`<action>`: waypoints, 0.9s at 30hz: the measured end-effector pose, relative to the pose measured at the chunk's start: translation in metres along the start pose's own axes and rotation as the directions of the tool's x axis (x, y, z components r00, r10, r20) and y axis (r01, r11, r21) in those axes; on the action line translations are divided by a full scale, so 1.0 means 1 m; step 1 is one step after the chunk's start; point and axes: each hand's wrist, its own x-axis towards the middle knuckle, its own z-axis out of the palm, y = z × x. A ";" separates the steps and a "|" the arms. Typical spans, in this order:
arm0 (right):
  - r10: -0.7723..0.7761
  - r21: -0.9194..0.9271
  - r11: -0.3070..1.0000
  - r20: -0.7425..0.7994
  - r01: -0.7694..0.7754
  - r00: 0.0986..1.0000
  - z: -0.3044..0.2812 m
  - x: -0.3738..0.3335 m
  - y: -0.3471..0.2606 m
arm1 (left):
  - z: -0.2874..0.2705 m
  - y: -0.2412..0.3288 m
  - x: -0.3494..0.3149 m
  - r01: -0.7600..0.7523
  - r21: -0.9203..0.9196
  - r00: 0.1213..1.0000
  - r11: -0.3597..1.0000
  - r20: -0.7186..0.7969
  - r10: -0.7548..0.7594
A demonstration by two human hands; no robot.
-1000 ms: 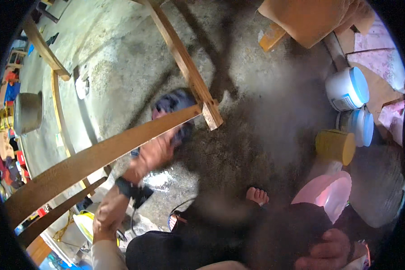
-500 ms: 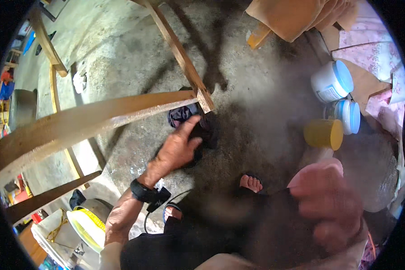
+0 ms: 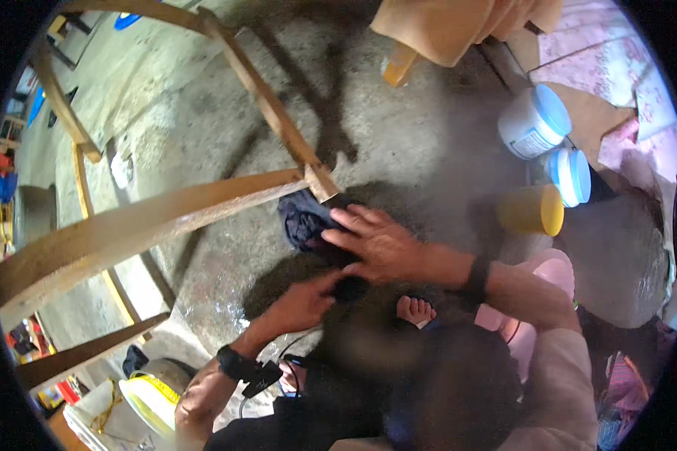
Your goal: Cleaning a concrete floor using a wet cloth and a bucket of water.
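A dark, crumpled cloth (image 3: 302,224) lies bunched on the concrete floor beneath the corner of a wooden frame (image 3: 320,183). My right hand (image 3: 384,246) reaches across from the right, fingers spread, its fingertips on or just over the cloth's right side. Below it, my left hand (image 3: 301,307) has its fingers curled at a dark lump (image 3: 350,289), which looks like the cloth's near end. Where the cloth runs between the hands is partly hidden by the right hand.
Wooden bars of the frame cross the left side. Two white tubs with blue lids (image 3: 553,109) and a yellow container (image 3: 534,210) stand at right, near a pink object (image 3: 553,274). A pale bin (image 3: 90,421) sits at lower left. My feet are just below the hands.
My right hand has swung from the lower right to the cloth, its fingers spreading. My left hand has drawn down toward me, off the upper part of the cloth. The view has shifted slightly.
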 end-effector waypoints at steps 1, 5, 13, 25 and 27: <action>0.024 -0.058 0.998 0.011 -0.023 1.000 0.009 0.001 0.002 | 0.002 -0.002 0.004 0.019 -0.051 0.971 0.999 0.240 -0.006; 0.041 -0.212 0.976 -0.019 -0.044 0.999 0.024 -0.005 0.001 | -0.028 -0.003 -0.006 0.212 0.310 0.967 0.927 -0.205 -0.152; 0.047 -0.313 0.944 -0.183 -0.103 0.982 0.000 -0.034 0.100 | -0.083 -0.075 -0.039 0.529 0.485 0.836 0.696 -0.437 -0.332; 0.251 -0.572 0.638 -0.478 -0.516 0.841 -0.040 -0.025 0.218 | -0.084 -0.072 -0.030 0.535 0.508 0.838 0.675 -0.420 -0.348; 0.124 -0.455 0.850 -0.318 -0.266 0.940 -0.024 -0.026 0.178 | -0.079 -0.078 -0.040 0.560 0.501 0.823 0.660 -0.433 -0.369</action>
